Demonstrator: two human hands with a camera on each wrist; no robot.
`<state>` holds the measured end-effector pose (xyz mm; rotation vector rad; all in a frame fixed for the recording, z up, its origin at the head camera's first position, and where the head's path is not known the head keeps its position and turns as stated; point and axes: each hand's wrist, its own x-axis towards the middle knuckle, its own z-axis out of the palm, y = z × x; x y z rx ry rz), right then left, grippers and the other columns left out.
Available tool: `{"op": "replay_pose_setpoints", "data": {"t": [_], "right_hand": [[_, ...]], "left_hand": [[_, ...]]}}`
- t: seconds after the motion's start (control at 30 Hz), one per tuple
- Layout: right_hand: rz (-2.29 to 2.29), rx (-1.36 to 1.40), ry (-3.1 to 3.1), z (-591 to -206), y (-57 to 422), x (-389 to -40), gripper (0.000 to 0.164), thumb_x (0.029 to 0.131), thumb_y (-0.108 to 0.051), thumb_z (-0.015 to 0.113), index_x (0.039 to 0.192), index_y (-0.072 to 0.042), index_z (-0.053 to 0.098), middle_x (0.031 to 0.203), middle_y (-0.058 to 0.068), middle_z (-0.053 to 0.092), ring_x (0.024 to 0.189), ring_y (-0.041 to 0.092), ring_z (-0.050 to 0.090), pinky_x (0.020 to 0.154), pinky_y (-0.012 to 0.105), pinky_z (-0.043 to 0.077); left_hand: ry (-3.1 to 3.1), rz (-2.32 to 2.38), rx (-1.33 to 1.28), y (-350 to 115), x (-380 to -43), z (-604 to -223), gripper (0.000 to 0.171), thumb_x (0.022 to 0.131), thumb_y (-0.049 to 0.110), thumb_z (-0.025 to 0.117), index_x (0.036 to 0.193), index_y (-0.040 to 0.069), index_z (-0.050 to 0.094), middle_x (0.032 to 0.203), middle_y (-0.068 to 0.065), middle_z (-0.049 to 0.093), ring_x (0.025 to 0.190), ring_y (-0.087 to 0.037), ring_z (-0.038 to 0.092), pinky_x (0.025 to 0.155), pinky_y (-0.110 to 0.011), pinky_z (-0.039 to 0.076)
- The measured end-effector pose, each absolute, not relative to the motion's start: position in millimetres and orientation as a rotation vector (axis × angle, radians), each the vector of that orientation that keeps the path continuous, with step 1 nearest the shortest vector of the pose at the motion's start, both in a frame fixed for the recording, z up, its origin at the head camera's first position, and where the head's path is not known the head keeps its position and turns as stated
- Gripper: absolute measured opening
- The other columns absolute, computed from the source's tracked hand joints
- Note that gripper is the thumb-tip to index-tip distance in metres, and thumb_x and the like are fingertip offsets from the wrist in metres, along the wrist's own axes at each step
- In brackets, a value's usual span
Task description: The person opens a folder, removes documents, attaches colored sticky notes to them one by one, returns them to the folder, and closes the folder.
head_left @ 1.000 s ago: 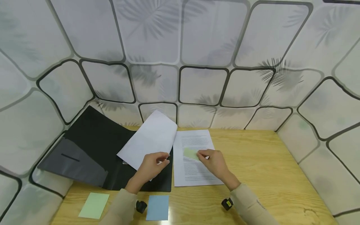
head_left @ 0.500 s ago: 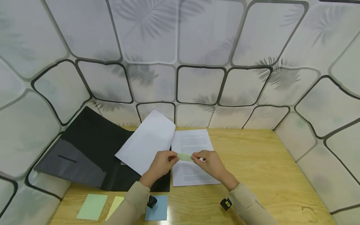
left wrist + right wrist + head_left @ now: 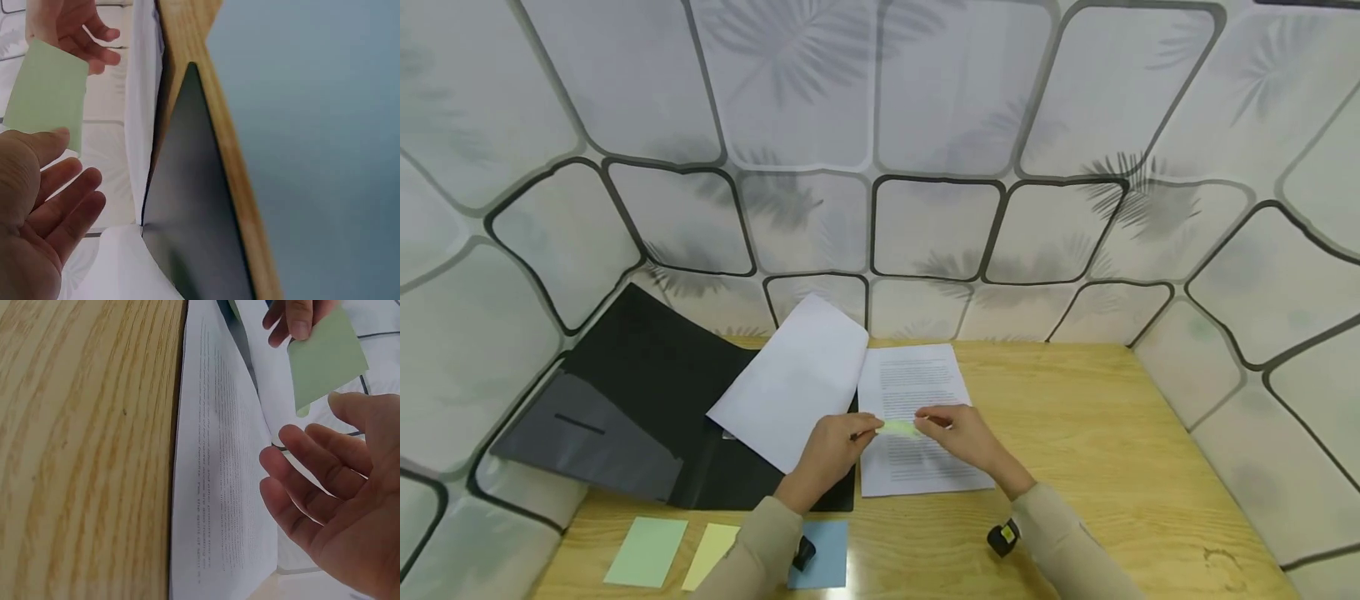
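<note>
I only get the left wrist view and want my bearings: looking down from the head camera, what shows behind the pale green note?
Observer: The head view shows the pale green note against a page of printed lines.
Operator: I have the blue sheet in my picture. Any other coloured sheets near it?
Observer: Yes, a green sheet and a yellow sheet lie on the table to the left of it.
Operator: I see only a dark edge of the black folder. Is it open or closed?
Observer: The head view shows it open, with a blank white sheet lying partly across it.
</note>
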<state>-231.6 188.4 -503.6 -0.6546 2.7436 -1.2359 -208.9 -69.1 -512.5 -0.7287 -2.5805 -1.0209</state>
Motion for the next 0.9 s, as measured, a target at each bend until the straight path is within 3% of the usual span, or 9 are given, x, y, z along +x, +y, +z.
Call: {"op": "replay_pose_setpoints", "data": {"t": [0.3,0.43,0.6,0.73,0.9], "right_hand": [[-1.23,-0.702,2.747,-507,186,-235,0.016,0.097,-0.014,0.075,0.108,-0.007,0.084,0.1,0.008,0.082,0.088,0.014,0.075,0.072,0.023,0.059],[-1.164,-0.716,2.815,-512,184,-237,0.013,0.097,-0.01,0.074,0.105,-0.007,0.084,0.098,0.006,0.082,0.088,0.015,0.075,0.074,0.025,0.059],[-1.038,-0.717,2.887,-519,181,-238,0.012,0.096,-0.008,0.074,0.104,-0.005,0.083,0.096,0.005,0.082,0.087,0.016,0.076,0.08,0.033,0.062],[-0.952,-0.726,2.928,-521,180,-239,0.013,0.095,-0.006,0.074,0.104,-0.005,0.083,0.098,0.006,0.082,0.09,0.018,0.076,0.083,0.037,0.063],[-0.871,-0.709,2.972,-523,178,-239,0.013,0.094,-0.005,0.075,0.103,-0.005,0.084,0.1,0.007,0.082,0.094,0.019,0.076,0.085,0.04,0.063]], "left_hand": [[-2.64,-0.944,-0.81,-69,-206,-516,0.027,0.089,0.002,0.082,0.116,0.005,0.082,0.118,-0.015,0.079,0.107,-0.028,0.078,0.087,-0.039,0.065],[-2.848,-0.856,-0.863,-70,-206,-515,0.04,0.092,0.025,0.083,0.127,0.006,0.077,0.131,-0.017,0.074,0.119,-0.031,0.073,0.097,-0.044,0.061],[-3.045,-0.761,-0.878,-67,-207,-517,0.063,0.097,0.06,0.069,0.136,0.011,0.073,0.142,-0.019,0.068,0.134,-0.037,0.064,0.11,-0.052,0.053],[-3.022,-0.723,-0.883,-65,-207,-522,0.052,0.103,0.055,0.062,0.129,0.013,0.078,0.14,-0.021,0.068,0.135,-0.04,0.062,0.111,-0.054,0.051],[-2.969,-0.561,-0.887,-63,-207,-526,0.033,0.103,0.042,0.068,0.121,0.018,0.082,0.136,-0.02,0.07,0.129,-0.038,0.065,0.106,-0.053,0.054]]}}
